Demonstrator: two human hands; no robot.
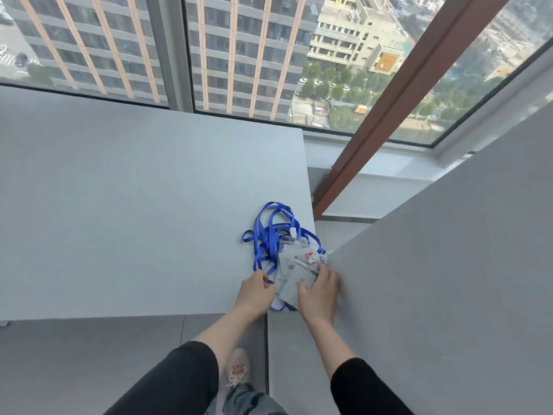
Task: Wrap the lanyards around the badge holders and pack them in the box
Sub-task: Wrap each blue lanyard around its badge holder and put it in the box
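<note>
Black sleeves [179, 381] reach forward. The left hand [256, 292] pinches tangled blue fabric lanyards [269, 232]. The right hand [318, 295] lies blurred on clear plastic badge holders [294, 265], grip unclear, at the grey table [134, 205] corner. Pulling tangled straps could drag holders off the edge.
</note>
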